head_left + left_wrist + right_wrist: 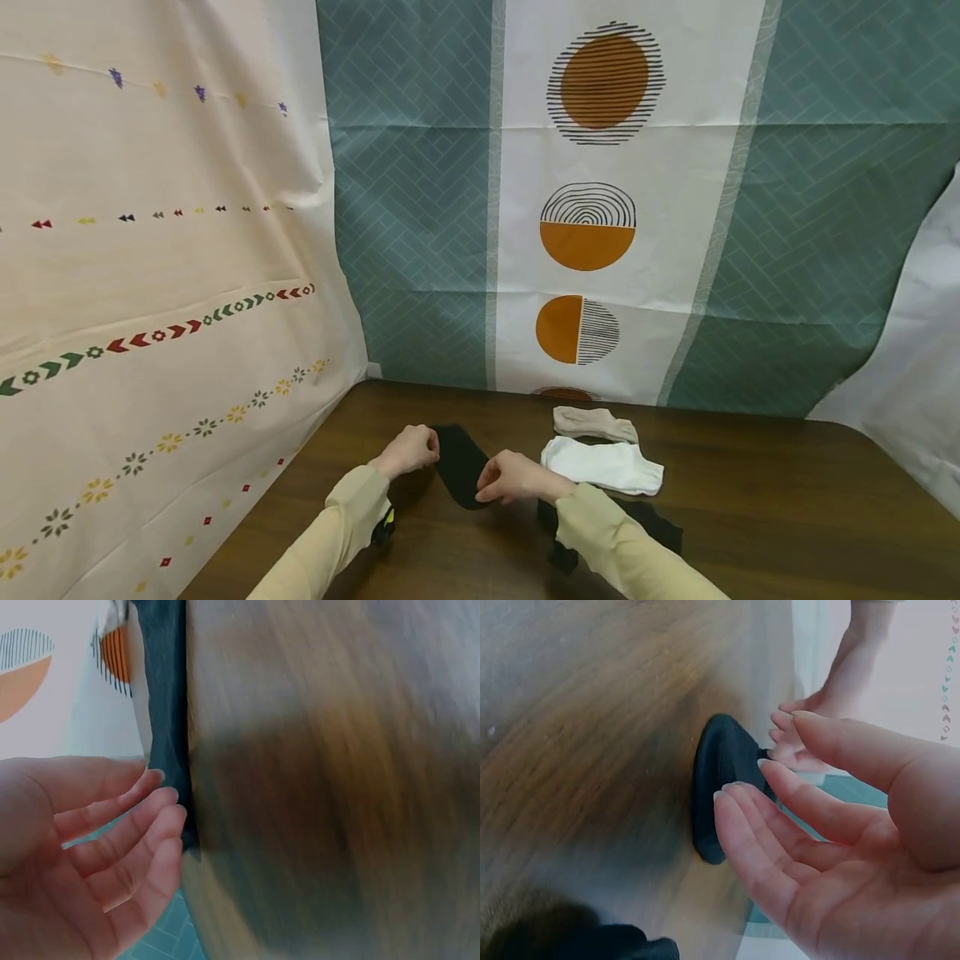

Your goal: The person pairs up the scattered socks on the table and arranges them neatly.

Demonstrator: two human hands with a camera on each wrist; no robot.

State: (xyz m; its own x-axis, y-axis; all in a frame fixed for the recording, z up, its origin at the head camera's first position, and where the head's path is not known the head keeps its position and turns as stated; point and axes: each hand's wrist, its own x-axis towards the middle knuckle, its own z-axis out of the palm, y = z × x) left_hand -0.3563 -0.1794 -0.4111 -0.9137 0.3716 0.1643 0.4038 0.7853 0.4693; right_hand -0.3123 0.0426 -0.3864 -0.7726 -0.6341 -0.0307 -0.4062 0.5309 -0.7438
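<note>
A black sock (459, 467) lies between the two hands on the dark wooden table. My left hand (411, 450) pinches its far end between thumb and fingers; in the left wrist view the thumb and fingertips (171, 796) meet at the edge of the black fabric (166, 682). At the sock's near end is my right hand (517, 477). The right wrist view has its thumb apart from the other fingers (754, 840), whose tips overlap the sock (718, 776).
Right of the hands, a beige sock (592, 423) lies behind a white sock (603, 465). More black fabric (660, 527) is partly hidden under the right forearm. A patterned cloth (420, 250) hangs behind the table, and a pale one (187, 333) along the left side.
</note>
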